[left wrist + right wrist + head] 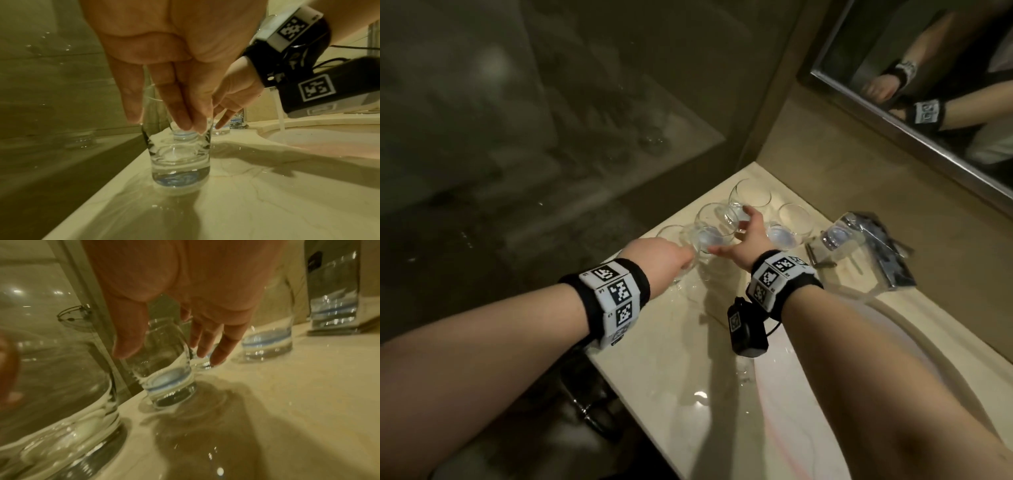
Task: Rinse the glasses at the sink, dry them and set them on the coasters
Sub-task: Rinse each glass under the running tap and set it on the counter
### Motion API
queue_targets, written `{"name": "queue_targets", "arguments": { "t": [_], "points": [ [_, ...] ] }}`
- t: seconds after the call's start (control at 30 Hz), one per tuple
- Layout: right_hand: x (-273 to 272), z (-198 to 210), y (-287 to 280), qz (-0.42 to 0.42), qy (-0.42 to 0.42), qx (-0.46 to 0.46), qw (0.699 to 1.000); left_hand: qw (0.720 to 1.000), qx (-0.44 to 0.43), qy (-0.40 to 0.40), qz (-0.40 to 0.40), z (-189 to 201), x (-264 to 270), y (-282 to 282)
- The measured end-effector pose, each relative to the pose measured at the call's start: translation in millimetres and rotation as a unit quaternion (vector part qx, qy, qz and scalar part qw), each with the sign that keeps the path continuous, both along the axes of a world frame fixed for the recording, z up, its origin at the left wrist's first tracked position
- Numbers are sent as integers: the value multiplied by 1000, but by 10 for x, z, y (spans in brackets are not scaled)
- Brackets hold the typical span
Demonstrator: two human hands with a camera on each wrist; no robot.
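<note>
Several clear tumblers with bluish bases stand on the pale stone counter (661,346). My left hand (674,255) (160,120) grips the nearest glass (693,236) (180,162) from above at its rim, and the glass stands upright on the counter. My right hand (751,236) (164,353) reaches over the neighbouring glass (714,222) (170,382) with straight fingers, thumb in front and fingers behind it, on a thin pale disc (147,408). Two more glasses (748,195) (791,226) stand farther back.
The sink basin (825,377) lies at the right, and water runs from the chrome faucet (859,240) (280,116). A glass wall (551,137) borders the counter's left edge. A mirror (928,102) hangs at the back right. Water drops lie on the counter.
</note>
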State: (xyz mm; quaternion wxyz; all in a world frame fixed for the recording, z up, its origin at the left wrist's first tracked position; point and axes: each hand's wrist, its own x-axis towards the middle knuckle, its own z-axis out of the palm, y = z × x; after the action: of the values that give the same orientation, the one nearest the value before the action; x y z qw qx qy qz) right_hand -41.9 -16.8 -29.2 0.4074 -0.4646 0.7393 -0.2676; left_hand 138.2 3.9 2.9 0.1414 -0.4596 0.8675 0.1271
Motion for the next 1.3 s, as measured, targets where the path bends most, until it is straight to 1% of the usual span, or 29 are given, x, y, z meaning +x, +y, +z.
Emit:
{"name": "queue_targets", "arguments": {
  "t": [0.1,0.2,0.27,0.4,0.47,0.57,0.63,0.7,0.77,0.87,1.1,1.3],
  "points": [
    [45,-132,-60,12,-11,3,1000,999,-21,-21,-19,-35,6,-30],
    [49,-217,-111,28,-18,-13,999,998,-56,-11,-33,-70,24,-80],
    [29,-247,-129,33,-24,-25,999,998,-55,4,-31,-97,29,-116],
    [-28,-263,-87,49,-15,-45,998,999,-38,4,-33,-94,4,-150],
    [-80,-267,-24,50,-13,-55,997,999,-33,23,-18,-57,-16,-153],
    [-211,-248,121,52,-29,-66,996,995,-18,97,30,48,-55,-135],
    [-329,-212,247,56,-48,-72,995,990,-32,131,50,143,-97,-118],
    [-448,-158,387,59,-62,-76,993,987,-60,140,56,216,-162,-85],
    [-597,-120,555,59,-65,-80,993,985,-80,143,45,258,-292,-7],
    [-858,-82,854,45,-65,-81,994,984,-87,155,4,269,-604,181],
    [-1529,-188,1456,-22,-60,-53,997,984,-63,155,-60,156,-1391,578],
    [-1977,-251,1637,-67,-30,-44,996,988,-31,140,-48,-7,-1755,706]
  ]
}}
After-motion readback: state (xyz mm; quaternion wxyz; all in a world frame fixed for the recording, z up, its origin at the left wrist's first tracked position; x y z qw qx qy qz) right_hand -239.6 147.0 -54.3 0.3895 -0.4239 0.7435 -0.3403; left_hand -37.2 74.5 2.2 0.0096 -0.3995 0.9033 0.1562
